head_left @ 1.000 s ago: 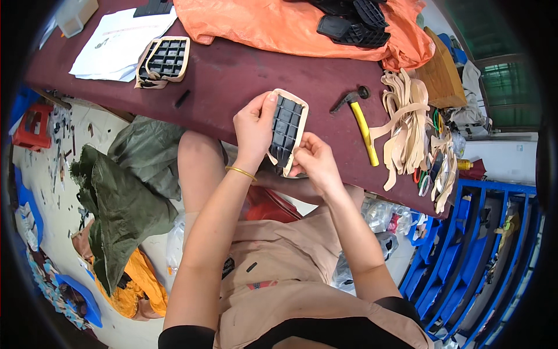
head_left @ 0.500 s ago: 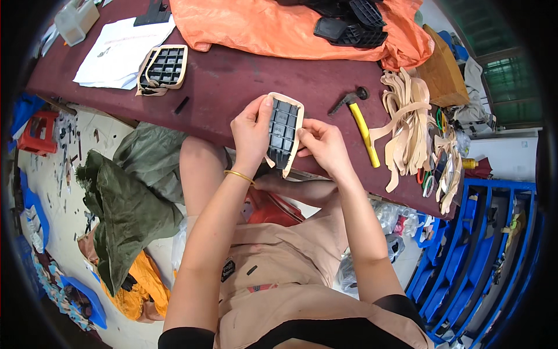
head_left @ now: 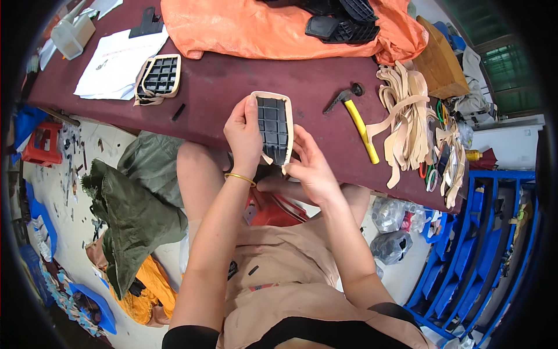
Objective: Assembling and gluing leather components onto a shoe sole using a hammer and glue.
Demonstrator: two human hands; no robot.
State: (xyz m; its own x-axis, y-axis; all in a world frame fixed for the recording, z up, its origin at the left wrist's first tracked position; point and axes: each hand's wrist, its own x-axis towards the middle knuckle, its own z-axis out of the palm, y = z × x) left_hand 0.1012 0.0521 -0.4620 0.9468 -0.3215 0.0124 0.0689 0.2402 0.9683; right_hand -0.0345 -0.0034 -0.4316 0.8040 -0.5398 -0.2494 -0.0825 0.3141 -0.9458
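My left hand (head_left: 244, 134) is closed on the left edge of a black gridded sole piece (head_left: 273, 123), thumb near its upper corner. The piece is held upright over the table's near edge, its gridded face toward me. A beige strip (head_left: 290, 131) runs round its top and right side, with loose ends at the bottom. My right hand (head_left: 313, 171) pinches the strip's lower right end between thumb and fingers, other fingers along the right side. Another gridded piece with a beige strip (head_left: 159, 78) lies at the left of the table.
On the maroon table (head_left: 232, 72) lie a yellow-handled hammer (head_left: 361, 131), a heap of beige strips (head_left: 404, 116), white papers (head_left: 119, 64) and an orange sheet (head_left: 232, 29) bearing black pieces (head_left: 343, 26). A wooden block (head_left: 442, 64) stands at right, blue racks (head_left: 471, 256) below.
My right hand has slid down the strip to its lower end, fingers more stretched. The sole piece and left hand have shifted slightly left in the picture.
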